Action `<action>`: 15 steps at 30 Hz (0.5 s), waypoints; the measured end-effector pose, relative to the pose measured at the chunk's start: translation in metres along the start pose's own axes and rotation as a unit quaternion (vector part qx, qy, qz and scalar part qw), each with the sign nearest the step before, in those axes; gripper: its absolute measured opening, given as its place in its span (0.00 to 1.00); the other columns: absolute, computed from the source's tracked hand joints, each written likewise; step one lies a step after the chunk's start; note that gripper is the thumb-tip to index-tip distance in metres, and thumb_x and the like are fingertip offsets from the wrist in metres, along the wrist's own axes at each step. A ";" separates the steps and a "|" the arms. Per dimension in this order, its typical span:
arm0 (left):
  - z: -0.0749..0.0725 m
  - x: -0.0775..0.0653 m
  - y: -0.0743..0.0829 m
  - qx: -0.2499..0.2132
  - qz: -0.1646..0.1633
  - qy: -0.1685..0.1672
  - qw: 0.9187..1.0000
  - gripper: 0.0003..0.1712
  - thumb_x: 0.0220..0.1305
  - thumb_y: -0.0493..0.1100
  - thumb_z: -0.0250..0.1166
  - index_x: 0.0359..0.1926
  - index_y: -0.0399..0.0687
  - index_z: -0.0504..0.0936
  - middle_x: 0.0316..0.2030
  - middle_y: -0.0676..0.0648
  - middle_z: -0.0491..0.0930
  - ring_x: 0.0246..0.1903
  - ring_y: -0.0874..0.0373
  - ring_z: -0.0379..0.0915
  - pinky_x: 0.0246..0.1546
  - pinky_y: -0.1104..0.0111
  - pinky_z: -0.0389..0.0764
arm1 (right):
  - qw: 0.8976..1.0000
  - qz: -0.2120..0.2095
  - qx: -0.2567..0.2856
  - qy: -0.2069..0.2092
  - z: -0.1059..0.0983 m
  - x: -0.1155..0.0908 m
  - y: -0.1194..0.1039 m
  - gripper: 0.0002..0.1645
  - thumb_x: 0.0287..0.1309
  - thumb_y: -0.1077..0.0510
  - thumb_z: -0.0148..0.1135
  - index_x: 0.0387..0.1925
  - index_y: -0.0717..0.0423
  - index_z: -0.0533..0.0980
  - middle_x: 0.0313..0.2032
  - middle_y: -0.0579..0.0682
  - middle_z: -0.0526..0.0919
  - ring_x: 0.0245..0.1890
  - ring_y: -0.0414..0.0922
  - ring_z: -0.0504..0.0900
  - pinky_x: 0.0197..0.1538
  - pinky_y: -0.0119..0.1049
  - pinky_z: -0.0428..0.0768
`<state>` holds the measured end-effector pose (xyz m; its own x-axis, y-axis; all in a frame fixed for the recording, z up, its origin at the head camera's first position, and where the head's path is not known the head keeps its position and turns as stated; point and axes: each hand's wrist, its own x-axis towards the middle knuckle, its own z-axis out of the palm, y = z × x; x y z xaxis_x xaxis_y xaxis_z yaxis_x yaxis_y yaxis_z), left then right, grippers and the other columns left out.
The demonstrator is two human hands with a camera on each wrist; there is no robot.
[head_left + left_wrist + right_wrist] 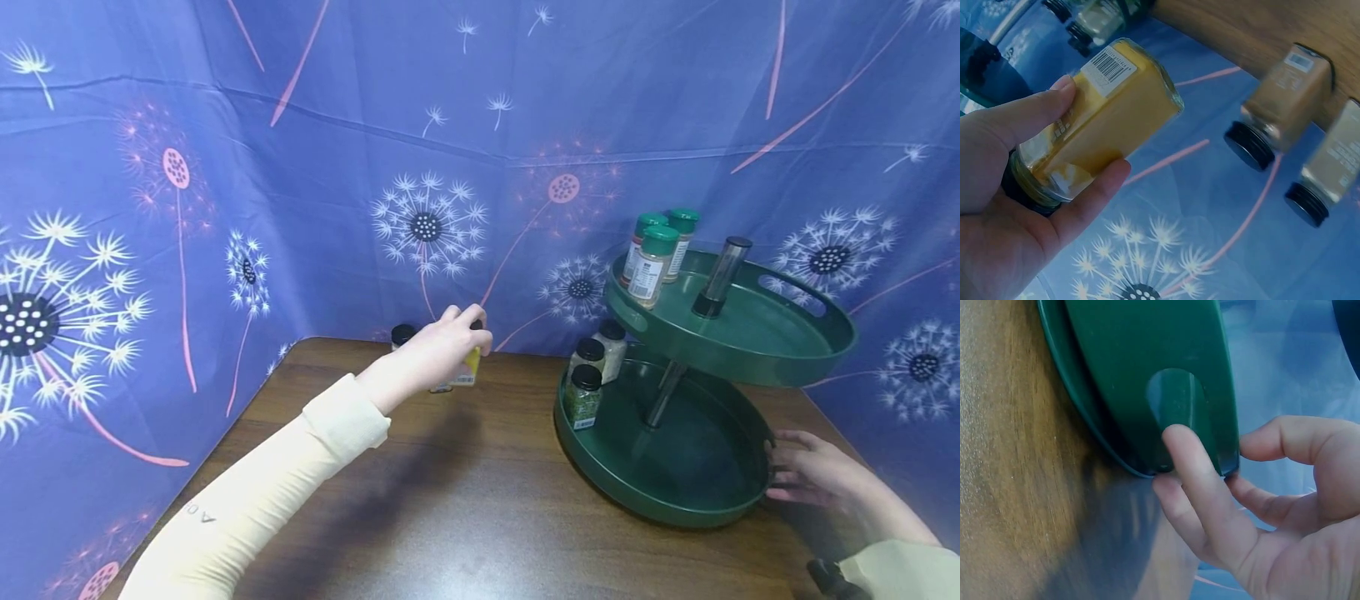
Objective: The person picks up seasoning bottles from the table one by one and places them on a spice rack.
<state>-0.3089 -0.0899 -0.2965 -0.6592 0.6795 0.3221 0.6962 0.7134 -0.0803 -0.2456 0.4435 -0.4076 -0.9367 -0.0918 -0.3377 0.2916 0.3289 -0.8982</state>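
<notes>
My left hand (pixel 442 346) holds a square glass jar of yellow spice (pixel 1107 115) by its black-lidded end, thumb on one side and fingers on the other. Two more black-lidded jars stand near it, one with brown spice (pixel 1288 97) and one with paler contents (pixel 1338 153). At the right, my right hand (pixel 821 471) grips the rim of the lower tray of a green two-tier spice rack (pixel 667 500). Its thumb lies at the rim's edge, its fingers against the outer wall by the handle cutout (pixel 1175 400).
Several green-capped shakers (pixel 648 271) stand on the upper tray's left side. Black-lidded jars (pixel 585 396) line the lower tray's left side. A metal post (pixel 723 271) rises through the rack. Blue dandelion-print cloth (pixel 337 167) hangs behind the wooden table (pixel 450 517).
</notes>
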 end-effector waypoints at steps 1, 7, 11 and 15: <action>0.000 0.001 0.002 0.001 0.004 0.000 1.000 0.14 0.49 0.37 0.72 0.37 0.56 0.81 0.51 0.49 0.68 0.42 0.50 0.65 0.30 0.63 0.79 | 1.000 -0.003 0.000 -0.004 0.000 0.000 0.000 0.43 0.67 0.64 0.40 0.63 0.77 0.23 0.35 0.47 0.78 0.34 0.44 0.82 0.43 0.47 0.82; -0.001 0.005 0.016 0.000 0.019 -0.008 1.000 0.14 0.50 0.38 0.72 0.38 0.56 0.80 0.52 0.50 0.67 0.43 0.50 0.64 0.31 0.64 0.78 | 1.000 -0.005 0.014 -0.005 0.001 0.001 -0.001 0.42 0.66 0.65 0.40 0.63 0.76 0.24 0.35 0.46 0.80 0.36 0.46 0.83 0.43 0.46 0.82; 0.000 0.008 0.025 -0.004 0.028 -0.013 1.000 0.13 0.52 0.39 0.71 0.39 0.57 0.80 0.53 0.49 0.66 0.44 0.50 0.64 0.33 0.65 0.77 | 1.000 -0.005 0.007 -0.006 0.004 0.001 -0.001 0.42 0.67 0.64 0.40 0.63 0.77 0.24 0.35 0.48 0.79 0.36 0.47 0.83 0.43 0.47 0.82; 0.001 0.012 0.033 -0.008 0.044 -0.005 0.999 0.14 0.51 0.38 0.71 0.39 0.56 0.81 0.52 0.49 0.67 0.42 0.51 0.64 0.34 0.66 0.76 | 1.000 -0.007 -0.007 -0.011 0.005 -0.002 -0.001 0.43 0.67 0.64 0.40 0.63 0.77 0.23 0.36 0.49 0.79 0.37 0.47 0.83 0.43 0.47 0.81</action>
<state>-0.2944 -0.0583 -0.2959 -0.5973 0.7418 0.3048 0.7567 0.6472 -0.0922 -0.2430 0.4387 -0.4076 -0.9360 -0.1167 -0.3321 0.2765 0.3403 -0.8988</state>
